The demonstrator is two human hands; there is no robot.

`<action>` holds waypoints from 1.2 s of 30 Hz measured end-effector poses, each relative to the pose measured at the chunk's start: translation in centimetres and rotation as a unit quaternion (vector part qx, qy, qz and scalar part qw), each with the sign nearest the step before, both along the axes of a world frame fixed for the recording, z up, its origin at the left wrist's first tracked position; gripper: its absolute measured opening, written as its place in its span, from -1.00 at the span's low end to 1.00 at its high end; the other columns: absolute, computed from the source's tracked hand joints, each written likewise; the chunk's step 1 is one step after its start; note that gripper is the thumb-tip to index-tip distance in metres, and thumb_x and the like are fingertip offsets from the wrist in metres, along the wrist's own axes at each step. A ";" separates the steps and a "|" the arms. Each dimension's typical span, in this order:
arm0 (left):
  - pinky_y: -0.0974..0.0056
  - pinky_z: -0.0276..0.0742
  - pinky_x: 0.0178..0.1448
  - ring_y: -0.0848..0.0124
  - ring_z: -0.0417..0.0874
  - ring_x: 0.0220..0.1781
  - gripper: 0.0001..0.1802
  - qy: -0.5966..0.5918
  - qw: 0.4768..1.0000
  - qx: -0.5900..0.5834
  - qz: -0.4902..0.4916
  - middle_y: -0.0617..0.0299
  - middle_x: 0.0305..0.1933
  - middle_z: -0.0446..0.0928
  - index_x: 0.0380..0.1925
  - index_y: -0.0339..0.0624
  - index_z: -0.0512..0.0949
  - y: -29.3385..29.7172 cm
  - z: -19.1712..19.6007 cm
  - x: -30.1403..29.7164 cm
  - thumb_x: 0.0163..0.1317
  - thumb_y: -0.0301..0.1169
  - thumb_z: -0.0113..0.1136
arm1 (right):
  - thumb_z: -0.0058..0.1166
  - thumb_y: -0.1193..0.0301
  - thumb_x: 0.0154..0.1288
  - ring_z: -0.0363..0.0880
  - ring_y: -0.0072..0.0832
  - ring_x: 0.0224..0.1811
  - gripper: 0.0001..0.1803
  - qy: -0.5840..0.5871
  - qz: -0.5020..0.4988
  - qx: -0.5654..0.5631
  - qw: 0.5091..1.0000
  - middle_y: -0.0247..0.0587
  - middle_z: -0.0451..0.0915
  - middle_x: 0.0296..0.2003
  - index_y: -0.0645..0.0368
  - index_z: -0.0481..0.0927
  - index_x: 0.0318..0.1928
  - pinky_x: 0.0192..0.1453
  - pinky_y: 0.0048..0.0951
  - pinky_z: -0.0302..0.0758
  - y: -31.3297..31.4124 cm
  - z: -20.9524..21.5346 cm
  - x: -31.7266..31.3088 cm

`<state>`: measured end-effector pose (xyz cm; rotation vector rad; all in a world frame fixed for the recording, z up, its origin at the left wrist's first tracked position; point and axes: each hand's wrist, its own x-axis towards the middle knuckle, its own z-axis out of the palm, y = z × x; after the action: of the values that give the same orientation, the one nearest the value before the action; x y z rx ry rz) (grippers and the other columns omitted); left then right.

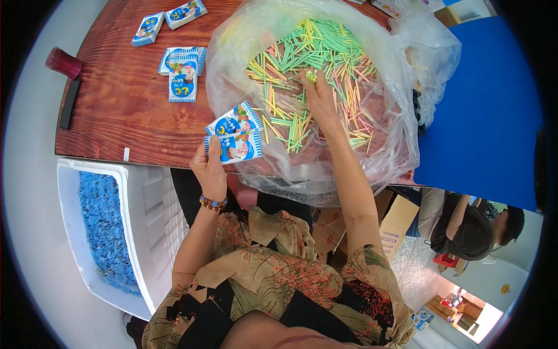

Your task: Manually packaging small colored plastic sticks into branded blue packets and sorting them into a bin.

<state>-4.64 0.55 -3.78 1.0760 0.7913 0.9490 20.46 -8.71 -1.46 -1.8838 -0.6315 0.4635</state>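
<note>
My left hand (209, 173) is closed at the table's front edge, thumb on top, around a small flat blue-and-white printed packet (243, 146). A second packet (235, 118) of the same kind overlaps its far side; whether I hold that one too, I cannot tell. My right hand (321, 104) reaches into a big clear plastic bag (226, 58) spread open on the table. Its fingers are pinched on a small bunch of sticks (311, 76), seen end-on. Around it lie loose thin sticks (317, 43) in green, yellow and pink, heaped deepest at the far side.
More packets (183, 78) lie left on the red-brown wooden table (128, 110), by a dark red cup (64, 63) and a black bar (70, 104). A white foam box (123, 192) of blue pieces stands below left. At right are a blue surface (482, 110) and another person (471, 227).
</note>
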 end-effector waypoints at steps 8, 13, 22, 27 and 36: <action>0.45 0.52 -0.21 0.63 0.58 -0.31 -0.74 -0.119 0.985 -0.124 0.016 0.27 -0.24 0.61 -0.22 -0.37 0.57 0.6 2.0 0.4 0.38 -0.35 0.05 | -0.25 0.28 0.49 0.41 -0.24 0.19 -0.67 -0.293 0.049 -0.118 0.948 -0.16 0.58 -0.09 0.24 0.53 -0.12 0.35 -0.22 0.18 -0.4 0.0 0.7; 0.41 0.57 -0.21 0.57 0.62 -0.27 -0.75 -0.138 0.980 -0.139 -0.026 0.22 -0.24 0.62 -0.30 -0.31 0.57 0.6 3.8 1.6 0.39 -0.33 0.04 | -0.28 0.35 0.49 0.39 -0.13 0.22 -0.75 0.101 0.003 0.331 0.938 -0.01 0.57 -0.03 0.23 0.39 -0.03 0.42 -0.09 0.12 -0.2 3.8 -0.9; 0.44 0.43 -0.46 0.59 0.54 -0.49 -0.71 -0.152 0.969 -0.190 -0.031 0.30 -0.41 0.61 -0.39 -0.23 0.59 -1.0 3.5 5.5 0.38 -0.26 0.06 | -0.25 0.32 0.49 0.29 0.04 0.30 -0.83 0.159 0.044 0.580 0.798 0.09 0.54 -0.03 0.13 0.32 -0.10 0.46 0.06 -0.03 1.9 7.5 -9.8; 0.44 0.45 -0.45 0.58 0.57 -0.47 -0.71 -0.157 0.968 -0.197 -0.013 0.30 -0.40 0.62 -0.37 -0.24 0.59 -1.1 3.7 5.1 0.39 -0.25 0.05 | -0.25 0.35 0.48 0.22 0.00 0.34 -0.88 0.143 0.046 0.573 0.806 0.14 0.52 -0.01 0.08 0.31 -0.11 0.43 0.06 -0.04 3.1 7.1 -12.3; 0.43 0.55 -0.29 0.57 0.61 -0.34 -0.72 -0.213 0.962 -0.170 0.013 0.25 -0.31 0.62 -0.34 -0.27 0.57 -0.9 3.8 5.2 0.41 -0.30 -0.01 | -0.28 0.32 0.49 0.07 -0.19 0.43 -0.82 0.101 0.008 0.443 0.891 0.07 0.41 0.17 0.14 0.32 -0.08 0.42 -0.19 0.01 3.9 5.3 -14.5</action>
<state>0.59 -0.38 -0.01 0.5371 0.5823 0.9805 5.95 -4.81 3.87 -0.9466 -0.5786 0.2944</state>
